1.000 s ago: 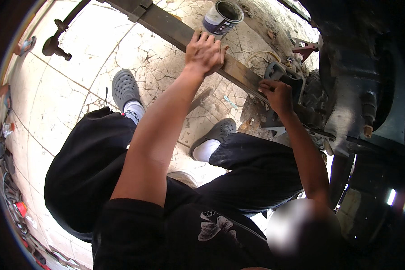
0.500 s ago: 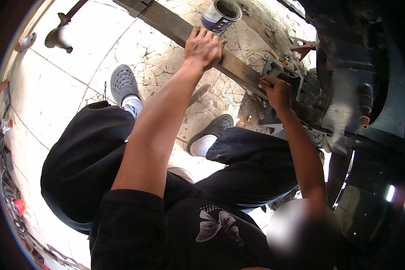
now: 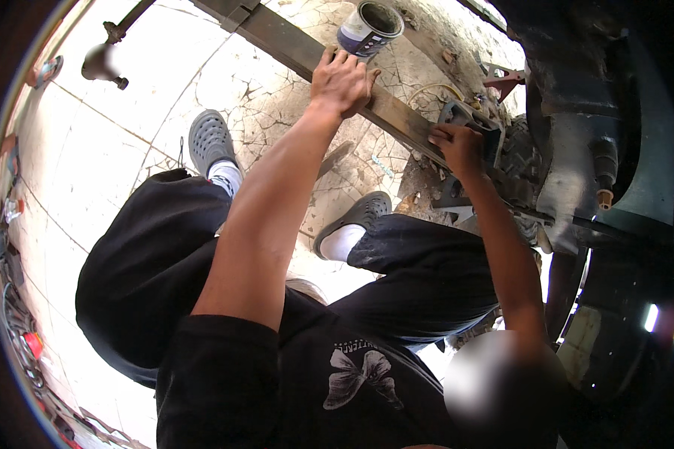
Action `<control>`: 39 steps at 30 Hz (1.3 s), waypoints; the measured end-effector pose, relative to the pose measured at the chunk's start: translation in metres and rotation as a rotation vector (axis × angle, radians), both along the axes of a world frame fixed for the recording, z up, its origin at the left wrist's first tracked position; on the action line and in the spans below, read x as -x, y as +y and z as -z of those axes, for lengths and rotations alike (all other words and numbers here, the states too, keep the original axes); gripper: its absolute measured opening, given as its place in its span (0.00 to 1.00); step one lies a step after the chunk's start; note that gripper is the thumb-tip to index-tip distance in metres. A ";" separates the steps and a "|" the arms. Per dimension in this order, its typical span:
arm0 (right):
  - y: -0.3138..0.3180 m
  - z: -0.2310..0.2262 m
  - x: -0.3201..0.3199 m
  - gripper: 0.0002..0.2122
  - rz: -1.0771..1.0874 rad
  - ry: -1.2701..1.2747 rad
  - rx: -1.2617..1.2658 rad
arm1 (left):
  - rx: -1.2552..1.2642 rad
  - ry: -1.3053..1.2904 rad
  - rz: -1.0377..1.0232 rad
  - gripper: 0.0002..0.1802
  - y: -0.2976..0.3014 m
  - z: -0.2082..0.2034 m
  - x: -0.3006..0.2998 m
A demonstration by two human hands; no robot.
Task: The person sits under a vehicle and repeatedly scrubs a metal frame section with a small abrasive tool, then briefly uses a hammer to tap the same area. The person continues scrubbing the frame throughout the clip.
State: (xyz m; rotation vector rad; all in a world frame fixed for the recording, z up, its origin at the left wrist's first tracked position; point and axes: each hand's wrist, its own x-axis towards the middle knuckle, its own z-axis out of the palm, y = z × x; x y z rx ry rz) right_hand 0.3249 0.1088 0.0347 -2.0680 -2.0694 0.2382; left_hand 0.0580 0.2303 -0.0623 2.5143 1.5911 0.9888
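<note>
A long rusty metal beam (image 3: 277, 41) runs from the top left down to a dark machine on the right. My left hand (image 3: 344, 78) lies across the beam with its fingers curled over the far edge. At the beam's right end my right hand (image 3: 457, 146) grips a grey metal bracket (image 3: 475, 120), right against the machine. I am crouched, with black trousers and grey clogs (image 3: 210, 138) below my arms.
An open paint can (image 3: 368, 26) stands just behind the beam. The dark machine (image 3: 577, 150), with a tyre and greasy parts, fills the right side. The cracked pale floor (image 3: 127, 112) spreads to the left, with small clutter along the left rim. A red metal piece (image 3: 502, 78) lies near the machine.
Both hands stay where they were on the beam and the bracket. The view has shifted slightly, and my feet sit a little higher in the picture.
</note>
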 end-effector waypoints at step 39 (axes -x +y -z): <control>0.007 0.007 0.013 0.14 0.086 -0.021 -0.048 | 0.045 0.006 -0.073 0.18 0.001 0.003 -0.011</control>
